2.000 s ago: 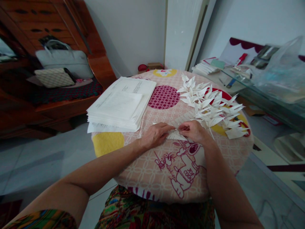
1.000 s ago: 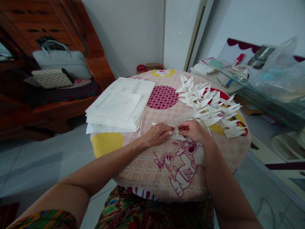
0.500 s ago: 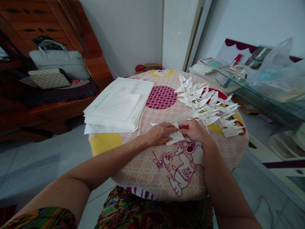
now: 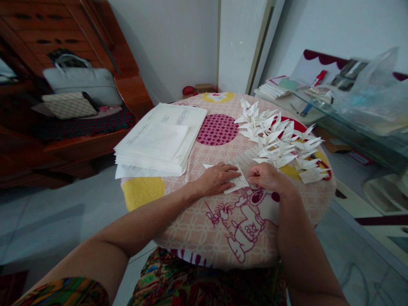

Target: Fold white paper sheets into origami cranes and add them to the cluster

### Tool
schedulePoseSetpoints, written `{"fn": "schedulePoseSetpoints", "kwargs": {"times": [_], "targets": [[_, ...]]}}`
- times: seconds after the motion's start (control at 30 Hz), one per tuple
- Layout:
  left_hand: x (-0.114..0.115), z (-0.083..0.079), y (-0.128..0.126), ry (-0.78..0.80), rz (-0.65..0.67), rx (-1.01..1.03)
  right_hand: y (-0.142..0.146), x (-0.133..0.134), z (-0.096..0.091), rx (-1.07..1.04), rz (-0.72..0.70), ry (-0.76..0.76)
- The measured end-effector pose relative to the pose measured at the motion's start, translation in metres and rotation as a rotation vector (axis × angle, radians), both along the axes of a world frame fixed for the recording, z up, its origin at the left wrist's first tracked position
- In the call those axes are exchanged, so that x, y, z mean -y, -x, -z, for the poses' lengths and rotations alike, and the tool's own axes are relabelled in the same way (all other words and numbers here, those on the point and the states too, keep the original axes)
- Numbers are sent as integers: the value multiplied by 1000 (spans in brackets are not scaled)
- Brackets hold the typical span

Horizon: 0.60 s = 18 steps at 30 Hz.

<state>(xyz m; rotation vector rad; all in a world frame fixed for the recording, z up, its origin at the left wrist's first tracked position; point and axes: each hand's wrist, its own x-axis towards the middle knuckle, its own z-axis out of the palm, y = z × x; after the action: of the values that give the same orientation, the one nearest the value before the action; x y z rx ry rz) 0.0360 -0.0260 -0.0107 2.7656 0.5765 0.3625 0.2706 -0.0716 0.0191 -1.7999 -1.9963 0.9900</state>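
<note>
A small piece of white printed paper (image 4: 237, 182), partly folded, lies on the round table (image 4: 197, 229) with its pink patterned cloth. My left hand (image 4: 216, 178) lies flat over the paper's left part, fingers stretched out and pressing it down. My right hand (image 4: 266, 176) is curled at the paper's right edge, fingertips pinched against it. Just beyond my right hand is a heap of several white folded paper pieces (image 4: 280, 142) with pointed tips.
A thick stack of white printed sheets (image 4: 162, 138) sits on the table's far left. A wooden bench (image 4: 79, 136) with two bags (image 4: 81, 83) stands at left. A glass shelf with clutter and a plastic bag (image 4: 366, 97) is at right. Grey tiled floor surrounds the table.
The paper went from a flat triangle between both hands' fingertips to a partly opened rectangular piece. My left hand has flattened onto it; my right hand shifted slightly right.
</note>
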Motion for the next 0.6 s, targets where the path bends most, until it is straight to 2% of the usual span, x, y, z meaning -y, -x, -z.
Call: {"fn": "schedulePoseSetpoints", "kwargs": {"times": [0.23,0.47,0.6], "targets": [[-1,2,0,-6,12,14,4,0,0,71,-50,34],[-1,3,0,-14,1,21,0,0,3,-21,8,66],[-1,3,-1,-19,5,12,0,0,3,2,-11,59]]}}
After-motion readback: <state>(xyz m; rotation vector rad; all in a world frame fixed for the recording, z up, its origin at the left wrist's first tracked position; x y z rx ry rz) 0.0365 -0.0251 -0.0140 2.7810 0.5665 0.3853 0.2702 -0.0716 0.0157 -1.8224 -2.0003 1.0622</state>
